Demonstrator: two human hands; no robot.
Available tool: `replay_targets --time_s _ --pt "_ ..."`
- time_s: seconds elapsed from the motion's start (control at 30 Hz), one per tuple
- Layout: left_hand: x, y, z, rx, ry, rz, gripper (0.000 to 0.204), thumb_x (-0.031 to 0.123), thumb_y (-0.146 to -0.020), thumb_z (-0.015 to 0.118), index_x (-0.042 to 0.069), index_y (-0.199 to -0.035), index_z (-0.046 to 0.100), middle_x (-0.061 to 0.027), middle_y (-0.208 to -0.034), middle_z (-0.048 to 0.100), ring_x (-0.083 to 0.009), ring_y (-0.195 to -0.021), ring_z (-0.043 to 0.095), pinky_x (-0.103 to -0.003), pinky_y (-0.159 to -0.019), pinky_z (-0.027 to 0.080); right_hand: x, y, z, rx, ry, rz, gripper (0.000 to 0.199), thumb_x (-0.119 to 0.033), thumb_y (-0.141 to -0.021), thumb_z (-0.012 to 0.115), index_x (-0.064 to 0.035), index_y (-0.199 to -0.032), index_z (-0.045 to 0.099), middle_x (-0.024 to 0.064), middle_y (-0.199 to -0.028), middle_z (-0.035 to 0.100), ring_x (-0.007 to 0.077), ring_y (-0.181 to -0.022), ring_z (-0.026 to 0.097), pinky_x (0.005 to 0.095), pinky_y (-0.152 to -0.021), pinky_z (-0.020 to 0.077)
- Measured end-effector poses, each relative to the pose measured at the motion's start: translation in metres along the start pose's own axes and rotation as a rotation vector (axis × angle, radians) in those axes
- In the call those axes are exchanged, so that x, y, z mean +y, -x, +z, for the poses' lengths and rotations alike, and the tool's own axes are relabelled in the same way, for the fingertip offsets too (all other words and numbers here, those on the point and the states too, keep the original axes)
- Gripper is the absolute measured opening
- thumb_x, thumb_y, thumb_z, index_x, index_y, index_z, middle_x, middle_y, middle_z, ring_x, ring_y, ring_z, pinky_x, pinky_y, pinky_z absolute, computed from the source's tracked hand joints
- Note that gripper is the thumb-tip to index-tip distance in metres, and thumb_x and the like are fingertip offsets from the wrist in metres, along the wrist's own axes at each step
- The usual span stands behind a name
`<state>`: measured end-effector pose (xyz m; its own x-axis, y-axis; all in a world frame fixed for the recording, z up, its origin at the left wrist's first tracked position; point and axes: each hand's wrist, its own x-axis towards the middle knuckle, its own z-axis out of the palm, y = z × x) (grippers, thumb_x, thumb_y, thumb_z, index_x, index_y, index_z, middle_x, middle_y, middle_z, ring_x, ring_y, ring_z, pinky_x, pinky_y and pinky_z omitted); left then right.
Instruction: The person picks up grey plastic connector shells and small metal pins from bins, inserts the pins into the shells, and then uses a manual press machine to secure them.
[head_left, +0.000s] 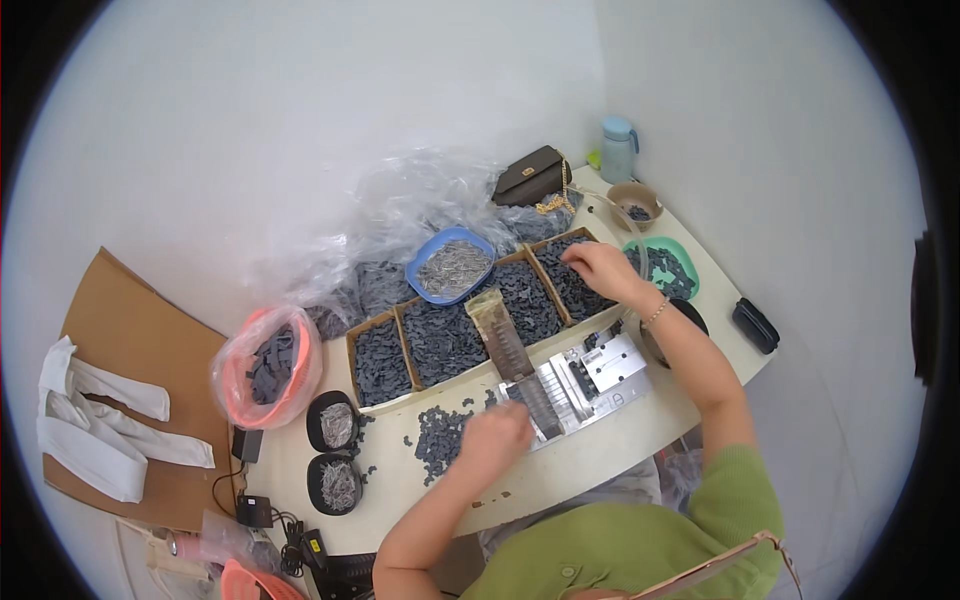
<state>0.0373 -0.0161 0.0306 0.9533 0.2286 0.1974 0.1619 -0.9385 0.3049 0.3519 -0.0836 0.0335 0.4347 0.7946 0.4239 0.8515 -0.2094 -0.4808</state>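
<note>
My right hand point(606, 272) reaches over the right compartment of a divided cardboard tray point(404, 345) full of small dark grey parts. Its fingers are pinched together at the parts; whatever they hold is too small to make out. My left hand point(497, 438) is closed beside the left end of a silver metal fixture point(610, 367), and its fingertips are partly hidden. A dark ribbed strip point(541, 405) lies in the fixture near that hand. Behind it, a translucent brown-tinted chute point(500, 338) slopes up over the tray. Loose grey parts point(440, 440) lie left of my left hand.
A blue bowl point(448, 298) of metal pins sits on the tray's back edge. Two black bowls point(322, 440) of pins stand left, near a pink bagged basket point(305, 385). Rightward are a green dish point(688, 262), a black case point(755, 325), a brown bowl point(655, 208) and a blue bottle point(618, 155).
</note>
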Motion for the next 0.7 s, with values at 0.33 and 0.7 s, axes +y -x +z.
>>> replay_targets --time_s 0.33,0.7 --pt "-0.172 0.017 -0.141 0.938 -0.092 -0.461 0.008 0.005 -0.086 0.057 -0.003 -0.088 0.056 -0.0144 -0.077 0.057 -0.0275 -0.070 0.054 -0.037 -0.066 0.044 -0.005 0.008 0.017 -0.211 0.173 -0.129 0.020 -0.013 -0.077 0.069 -0.0091 -0.094 0.059 0.0099 -0.092 0.058 0.0305 -0.092 0.059 0.0422 -0.078 0.0490" --pt "-0.207 -0.014 -0.054 0.428 -0.154 -0.210 0.018 0.004 -0.078 0.064 0.003 -0.095 0.069 -0.0159 -0.091 0.063 -0.0344 -0.089 0.059 -0.042 -0.080 0.048 -0.013 0.016 -0.009 -0.156 0.268 -0.145 0.017 -0.007 -0.077 0.066 -0.0063 -0.094 0.063 0.0103 -0.089 0.058 0.0297 -0.092 0.058 0.0405 -0.078 0.0486"
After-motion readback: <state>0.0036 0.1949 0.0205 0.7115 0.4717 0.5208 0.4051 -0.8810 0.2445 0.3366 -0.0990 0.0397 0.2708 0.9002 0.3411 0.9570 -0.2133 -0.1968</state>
